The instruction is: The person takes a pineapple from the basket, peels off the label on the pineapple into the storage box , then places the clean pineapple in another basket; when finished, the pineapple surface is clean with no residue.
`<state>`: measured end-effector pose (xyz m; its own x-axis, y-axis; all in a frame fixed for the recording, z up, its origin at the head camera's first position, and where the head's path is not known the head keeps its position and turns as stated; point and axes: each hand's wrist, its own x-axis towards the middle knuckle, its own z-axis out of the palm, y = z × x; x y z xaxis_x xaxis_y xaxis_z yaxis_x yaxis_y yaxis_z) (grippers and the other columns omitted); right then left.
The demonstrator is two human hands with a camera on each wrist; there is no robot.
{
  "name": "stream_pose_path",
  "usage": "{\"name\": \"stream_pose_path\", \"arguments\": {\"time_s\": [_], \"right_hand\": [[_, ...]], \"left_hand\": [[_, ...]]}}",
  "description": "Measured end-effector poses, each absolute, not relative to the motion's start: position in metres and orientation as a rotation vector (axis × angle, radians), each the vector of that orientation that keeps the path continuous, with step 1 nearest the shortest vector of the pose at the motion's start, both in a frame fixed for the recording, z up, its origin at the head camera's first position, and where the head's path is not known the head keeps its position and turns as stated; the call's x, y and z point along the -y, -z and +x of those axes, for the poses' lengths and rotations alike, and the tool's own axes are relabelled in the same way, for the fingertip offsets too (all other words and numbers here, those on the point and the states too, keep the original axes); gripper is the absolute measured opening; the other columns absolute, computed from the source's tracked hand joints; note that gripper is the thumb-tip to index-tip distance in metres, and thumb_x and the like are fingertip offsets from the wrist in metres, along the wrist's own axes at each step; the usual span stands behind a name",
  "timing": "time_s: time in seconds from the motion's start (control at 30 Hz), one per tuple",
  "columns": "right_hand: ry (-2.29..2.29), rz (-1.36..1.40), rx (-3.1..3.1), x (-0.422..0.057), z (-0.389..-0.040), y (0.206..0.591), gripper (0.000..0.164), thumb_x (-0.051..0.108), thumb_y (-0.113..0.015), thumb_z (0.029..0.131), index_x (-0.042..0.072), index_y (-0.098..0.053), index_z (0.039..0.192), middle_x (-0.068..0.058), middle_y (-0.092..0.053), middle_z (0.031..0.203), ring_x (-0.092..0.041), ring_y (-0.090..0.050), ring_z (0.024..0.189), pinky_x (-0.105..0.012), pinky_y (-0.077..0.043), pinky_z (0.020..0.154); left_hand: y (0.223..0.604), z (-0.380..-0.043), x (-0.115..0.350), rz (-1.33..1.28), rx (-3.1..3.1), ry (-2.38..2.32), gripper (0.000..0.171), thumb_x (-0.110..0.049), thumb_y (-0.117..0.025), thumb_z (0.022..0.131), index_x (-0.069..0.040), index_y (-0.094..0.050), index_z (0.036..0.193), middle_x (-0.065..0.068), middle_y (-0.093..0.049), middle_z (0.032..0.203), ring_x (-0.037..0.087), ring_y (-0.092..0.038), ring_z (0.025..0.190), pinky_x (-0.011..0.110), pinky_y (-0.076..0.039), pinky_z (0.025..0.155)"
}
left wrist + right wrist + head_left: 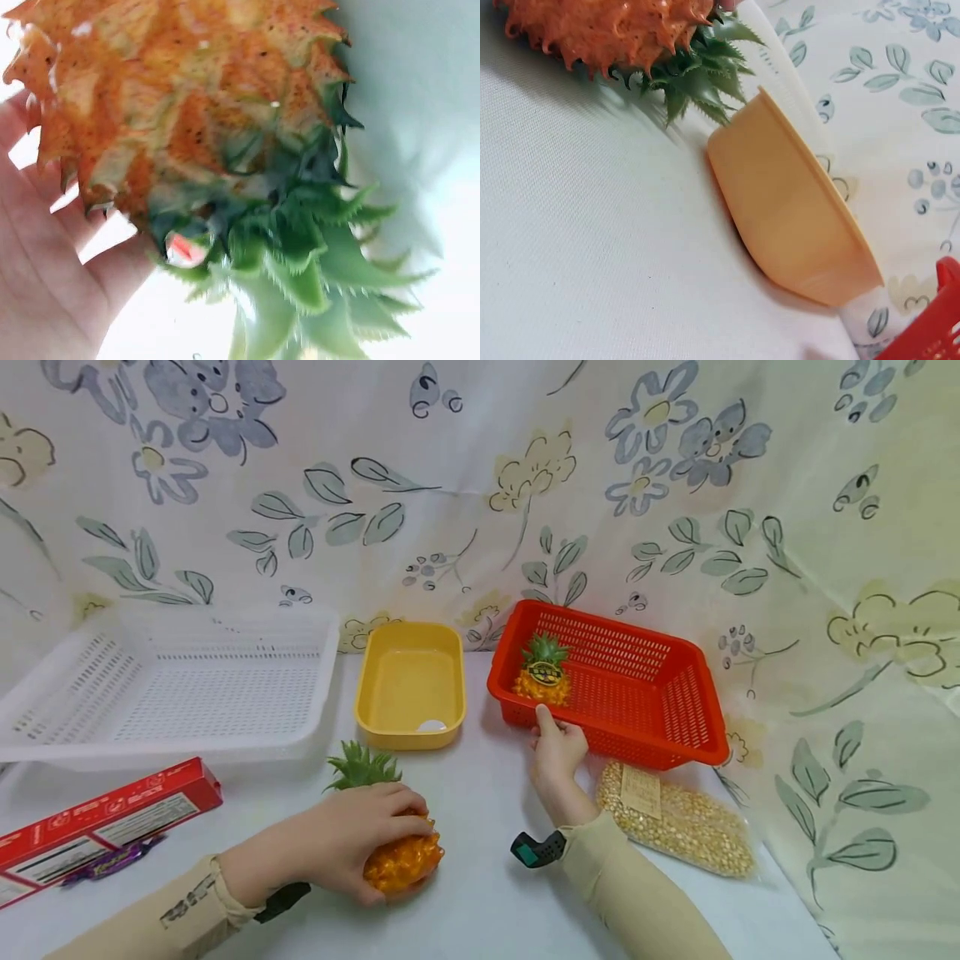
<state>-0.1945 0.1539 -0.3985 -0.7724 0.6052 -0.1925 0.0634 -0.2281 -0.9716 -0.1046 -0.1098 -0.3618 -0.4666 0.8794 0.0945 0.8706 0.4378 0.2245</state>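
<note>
My left hand [360,831] grips a small orange pineapple [405,860] from above in the head view, its fingers curled over the body. The pineapple's green crown [300,277] shows in the left wrist view, and its spiky orange skin [615,30] in the right wrist view. At the near rim of a red perforated basket [622,735], my right hand [558,752] pinches the edge, thumb on top and fingers curled below. Inside that basket, on the left, stands another pineapple [543,681] with a black and yellow label.
A yellow tub [410,739] stands between the red basket and a white basket [315,727]. Near the right forearm lies a bag of corn kernels [682,822]. A red box [112,818] and a purple-wrapped sweet [112,862] lie at left. Floral cloth hangs behind.
</note>
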Motion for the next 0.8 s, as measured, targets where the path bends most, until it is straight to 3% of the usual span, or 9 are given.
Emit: {"name": "stream_pose_path", "arguments": {"time_s": [0.13,0.33,0.57,0.67,0.8], "right_hand": [[-2.068,-0.807,1.673,-0.153,-0.194,0.398,0.022,0.025,-0.068,0.085,0.009,-0.054,0.083,-0.011,-0.058,0.074,-0.016,-0.048,0.052,-0.029,-0.049,0.056],[-2.079,-0.809,1.665,-0.154,-0.194,0.397,0.023,0.026,-0.068,0.084,0.008,-0.053,0.084,-0.003,-0.055,0.067,-0.011,-0.046,0.048,-0.028,-0.049,0.055],[-2.083,-0.792,1.642,-0.154,-0.195,0.399,0.023,0.024,-0.068,0.084,0.007,-0.053,0.083,-0.007,-0.056,0.071,-0.009,-0.047,0.047,-0.026,-0.048,0.052],[-2.083,-0.781,1.629,-0.154,-0.196,0.4,0.023,0.023,-0.069,0.084,0.006,-0.053,0.082,-0.008,-0.056,0.072,-0.009,-0.048,0.048,-0.025,-0.047,0.051],[-2.087,-0.774,1.629,-0.155,-0.196,0.4,0.023,0.023,-0.068,0.084,0.007,-0.053,0.082,-0.011,-0.056,0.073,-0.009,-0.047,0.048,-0.025,-0.047,0.05]], "left_hand": [[0.358,-0.104,0.118,1.652,-2.596,-0.348,0.066,-0.043,-0.079,0.06,-0.033,-0.054,0.119,-0.009,-0.051,0.121,0.013,-0.045,0.113,0.041,-0.042,0.095],[0.35,-0.1,0.124,1.504,-2.551,-0.331,0.067,-0.037,-0.081,0.061,-0.039,-0.052,0.122,-0.012,-0.05,0.129,0.022,-0.04,0.126,0.062,-0.028,0.101],[0.356,-0.088,0.118,1.378,-2.717,-0.454,0.064,-0.052,-0.075,0.066,-0.03,-0.054,0.123,-0.006,-0.049,0.128,0.02,-0.04,0.125,0.062,-0.03,0.1],[0.359,-0.081,0.111,1.181,-2.89,-0.516,0.07,-0.062,-0.071,0.065,-0.027,-0.055,0.124,-0.002,-0.048,0.131,0.022,-0.039,0.125,0.061,-0.03,0.1],[0.359,-0.074,0.102,0.733,-3.067,-0.596,0.084,-0.069,-0.07,0.059,-0.023,-0.053,0.128,0.009,-0.038,0.139,0.031,-0.036,0.125,0.061,-0.034,0.095]]}}
